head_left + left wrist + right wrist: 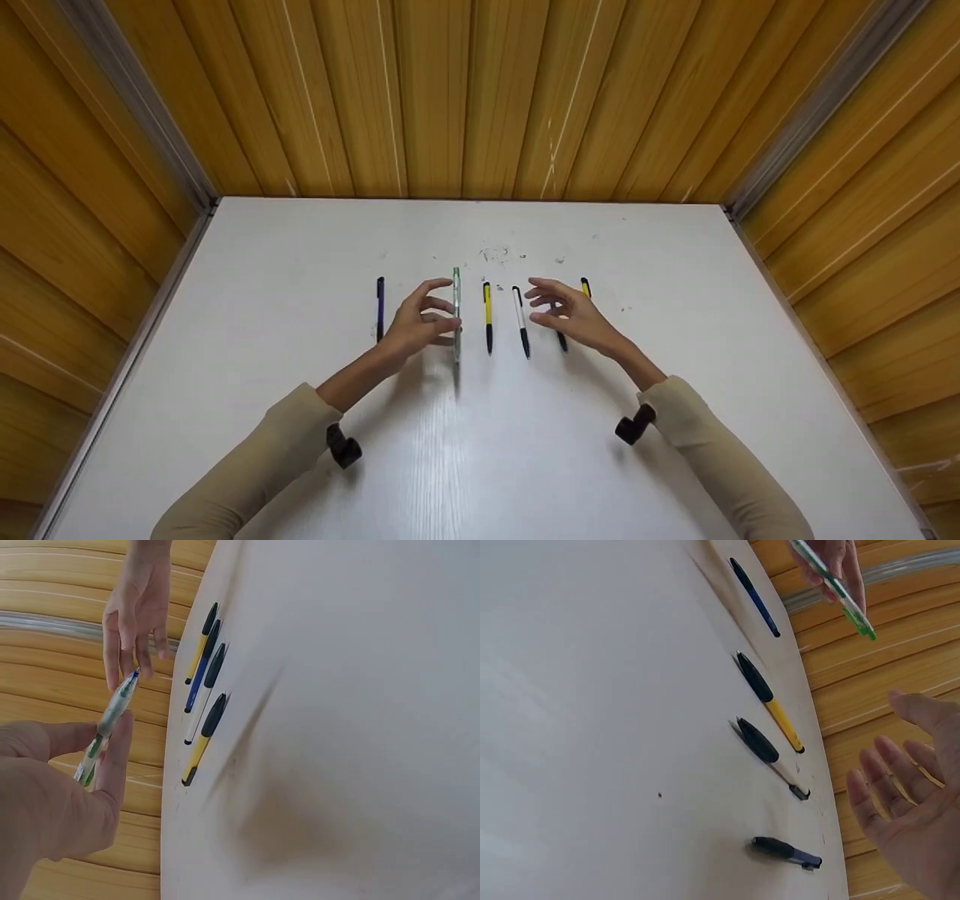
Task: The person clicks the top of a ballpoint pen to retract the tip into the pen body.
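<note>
My left hand (417, 324) pinches a clear pen with green parts (457, 307) between thumb and fingers, lifted off the table. In the left wrist view its blue tip (136, 675) points up and to the right. My right hand (574, 315) hovers with relaxed, spread fingers and holds nothing. Below it lies a blue pen (787, 850), partly hidden by the hand in the head view. Between the hands lie a yellow pen (488, 315) and a white pen (520, 319), both with black grips.
A dark blue pen (380, 304) lies left of the left hand. Another yellow pen (586, 286), partly covered, lies beyond the right hand. All rest in a row on the white table (495, 465). Wood-patterned walls (465, 97) surround its back and sides.
</note>
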{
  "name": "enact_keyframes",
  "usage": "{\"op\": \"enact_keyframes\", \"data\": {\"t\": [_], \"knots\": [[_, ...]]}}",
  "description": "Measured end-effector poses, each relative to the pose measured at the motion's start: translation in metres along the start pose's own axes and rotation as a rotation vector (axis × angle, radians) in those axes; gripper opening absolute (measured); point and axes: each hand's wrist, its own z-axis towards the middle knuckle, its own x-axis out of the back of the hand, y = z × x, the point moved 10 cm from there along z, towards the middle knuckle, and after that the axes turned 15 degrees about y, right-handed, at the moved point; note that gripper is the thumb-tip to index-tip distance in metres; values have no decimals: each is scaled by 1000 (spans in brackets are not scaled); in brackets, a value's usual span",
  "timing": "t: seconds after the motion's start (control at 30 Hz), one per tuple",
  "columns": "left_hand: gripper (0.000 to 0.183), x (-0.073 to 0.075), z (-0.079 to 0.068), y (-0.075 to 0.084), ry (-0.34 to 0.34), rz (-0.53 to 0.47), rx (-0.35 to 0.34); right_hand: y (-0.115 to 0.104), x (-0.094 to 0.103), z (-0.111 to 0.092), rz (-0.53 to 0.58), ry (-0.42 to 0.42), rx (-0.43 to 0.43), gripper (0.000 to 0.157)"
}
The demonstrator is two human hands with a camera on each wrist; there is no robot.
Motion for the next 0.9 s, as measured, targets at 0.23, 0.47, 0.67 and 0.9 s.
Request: {"op": "enact_keyframes", "data": {"t": [0.23, 0.47, 0.67, 0.9], "knots": [[72, -14, -5, 4, -29, -5, 14, -22, -26, 0, 7, -56, 59, 73], [75, -25, -10, 8, -78, 13, 1, -40, -41, -3, -5, -93, 114, 86], [75, -30, -11, 9, -108, -18, -8, -46, -48, -8, 4, -115, 141, 93], [74, -36, -14, 9, -153, -43, -27, -51, -58, -9, 19, -132, 175, 97]]}}
